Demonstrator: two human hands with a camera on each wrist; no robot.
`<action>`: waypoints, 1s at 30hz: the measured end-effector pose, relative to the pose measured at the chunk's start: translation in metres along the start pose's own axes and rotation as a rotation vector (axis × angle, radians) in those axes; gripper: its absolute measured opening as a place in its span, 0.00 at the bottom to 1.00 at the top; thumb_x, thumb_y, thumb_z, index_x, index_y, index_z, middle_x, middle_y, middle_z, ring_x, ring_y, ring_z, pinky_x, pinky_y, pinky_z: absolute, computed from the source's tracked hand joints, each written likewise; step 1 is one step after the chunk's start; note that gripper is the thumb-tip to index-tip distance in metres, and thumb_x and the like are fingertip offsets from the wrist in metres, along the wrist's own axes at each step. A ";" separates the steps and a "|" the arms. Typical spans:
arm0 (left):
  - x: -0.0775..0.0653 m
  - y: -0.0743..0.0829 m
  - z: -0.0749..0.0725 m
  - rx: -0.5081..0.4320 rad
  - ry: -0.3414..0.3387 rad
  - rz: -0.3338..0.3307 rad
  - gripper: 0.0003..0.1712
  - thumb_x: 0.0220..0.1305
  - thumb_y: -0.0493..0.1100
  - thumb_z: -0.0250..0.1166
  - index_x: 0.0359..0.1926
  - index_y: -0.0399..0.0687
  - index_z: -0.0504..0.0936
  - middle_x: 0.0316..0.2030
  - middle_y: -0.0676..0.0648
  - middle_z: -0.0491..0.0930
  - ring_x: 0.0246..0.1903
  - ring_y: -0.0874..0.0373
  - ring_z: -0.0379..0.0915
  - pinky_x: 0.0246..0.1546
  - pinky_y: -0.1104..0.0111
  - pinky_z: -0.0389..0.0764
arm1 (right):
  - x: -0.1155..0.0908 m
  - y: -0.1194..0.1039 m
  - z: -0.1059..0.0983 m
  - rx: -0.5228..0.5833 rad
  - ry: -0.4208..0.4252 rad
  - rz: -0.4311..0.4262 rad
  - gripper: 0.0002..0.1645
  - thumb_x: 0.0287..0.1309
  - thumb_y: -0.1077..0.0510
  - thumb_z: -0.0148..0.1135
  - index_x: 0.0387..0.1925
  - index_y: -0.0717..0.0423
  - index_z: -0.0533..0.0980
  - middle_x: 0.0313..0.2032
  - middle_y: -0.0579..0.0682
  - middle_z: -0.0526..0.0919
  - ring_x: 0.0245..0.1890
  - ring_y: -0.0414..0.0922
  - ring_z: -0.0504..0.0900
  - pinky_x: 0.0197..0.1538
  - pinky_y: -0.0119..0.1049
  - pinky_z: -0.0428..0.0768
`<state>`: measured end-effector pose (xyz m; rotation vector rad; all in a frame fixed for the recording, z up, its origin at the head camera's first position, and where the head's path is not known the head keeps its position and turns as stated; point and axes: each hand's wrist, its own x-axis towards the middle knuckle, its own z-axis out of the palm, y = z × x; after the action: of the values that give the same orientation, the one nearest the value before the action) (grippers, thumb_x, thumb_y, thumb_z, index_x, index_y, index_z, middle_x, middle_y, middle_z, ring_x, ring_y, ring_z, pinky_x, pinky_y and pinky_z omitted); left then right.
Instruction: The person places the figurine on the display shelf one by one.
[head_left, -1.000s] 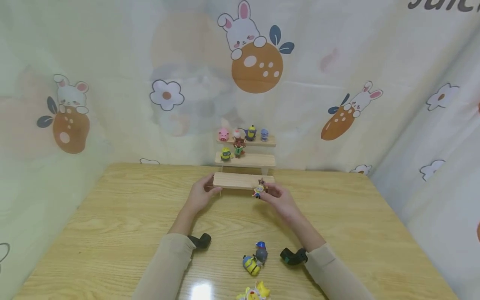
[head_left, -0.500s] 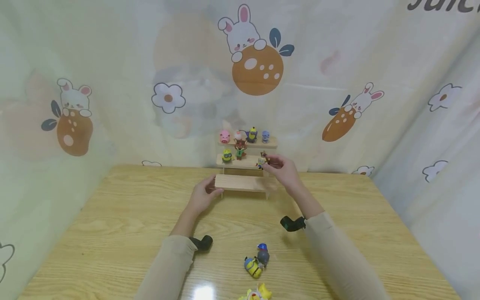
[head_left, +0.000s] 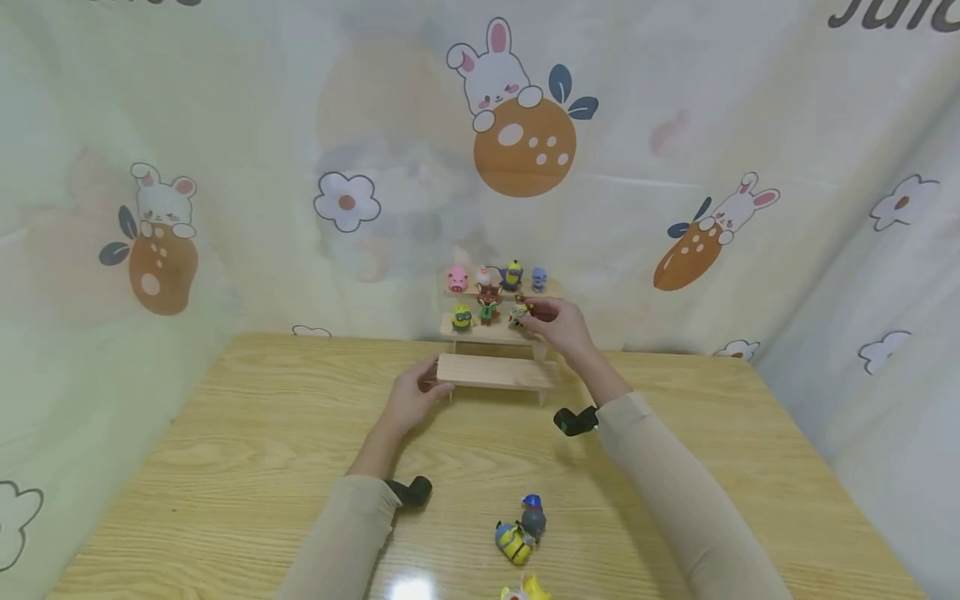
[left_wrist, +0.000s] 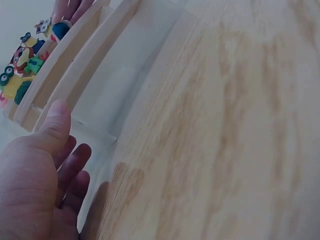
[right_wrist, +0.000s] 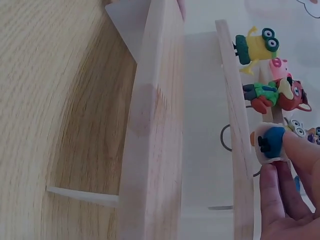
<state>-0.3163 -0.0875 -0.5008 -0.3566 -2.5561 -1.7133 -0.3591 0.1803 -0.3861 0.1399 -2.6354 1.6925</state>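
Note:
My right hand point(head_left: 564, 327) pinches a small crowned Minion figurine point(head_left: 517, 312) at the right part of the middle shelf. In the right wrist view, the figurine's blue underside point(right_wrist: 272, 142) shows between thumb and fingers, close to the shelf edge; whether it touches the wood I cannot tell. My left hand point(head_left: 412, 400) grips the left end of the three-tier wooden display stand point(head_left: 498, 371) at its lowest shelf, thumb in front. On the middle shelf, a goggled Minion figurine point(head_left: 461, 317) and a fox figurine point(head_left: 488, 308) stand to the left of the crowned one.
The top shelf bears a pink pig figurine point(head_left: 457, 279), a white one, a caped Minion point(head_left: 513, 275) and a blue one point(head_left: 539, 279). Nearer me on the table lie a Minion point(head_left: 513, 543), a grey blue-capped figurine point(head_left: 533, 520) and a yellow figurine point(head_left: 536, 588). A patterned curtain hangs behind.
My right hand has lifted the crowned Minion figurine from in front of the lowest shelf up and back to the middle shelf. My left hand stays at the stand's left end. The view has shifted slightly.

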 end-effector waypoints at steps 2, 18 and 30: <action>0.000 0.000 0.000 0.001 -0.002 -0.002 0.38 0.58 0.49 0.68 0.67 0.45 0.66 0.54 0.40 0.77 0.51 0.49 0.76 0.56 0.58 0.76 | 0.002 0.000 0.001 -0.015 0.001 -0.001 0.26 0.60 0.57 0.64 0.59 0.57 0.73 0.56 0.57 0.78 0.55 0.52 0.76 0.57 0.43 0.78; 0.000 0.000 0.001 -0.001 -0.008 -0.001 0.40 0.58 0.49 0.68 0.68 0.44 0.64 0.55 0.40 0.77 0.50 0.50 0.77 0.55 0.58 0.77 | 0.009 0.000 0.009 -0.113 0.033 -0.015 0.23 0.58 0.59 0.64 0.56 0.59 0.74 0.52 0.60 0.80 0.52 0.53 0.79 0.53 0.41 0.79; -0.001 0.000 0.001 -0.010 -0.009 -0.001 0.40 0.58 0.49 0.67 0.68 0.44 0.64 0.56 0.39 0.76 0.50 0.50 0.78 0.54 0.58 0.78 | 0.010 0.004 0.008 -0.136 0.028 -0.035 0.21 0.60 0.58 0.62 0.55 0.59 0.75 0.53 0.59 0.80 0.52 0.53 0.79 0.49 0.38 0.82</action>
<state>-0.3155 -0.0867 -0.5014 -0.3644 -2.5552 -1.7302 -0.3694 0.1737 -0.3921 0.1588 -2.7004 1.4877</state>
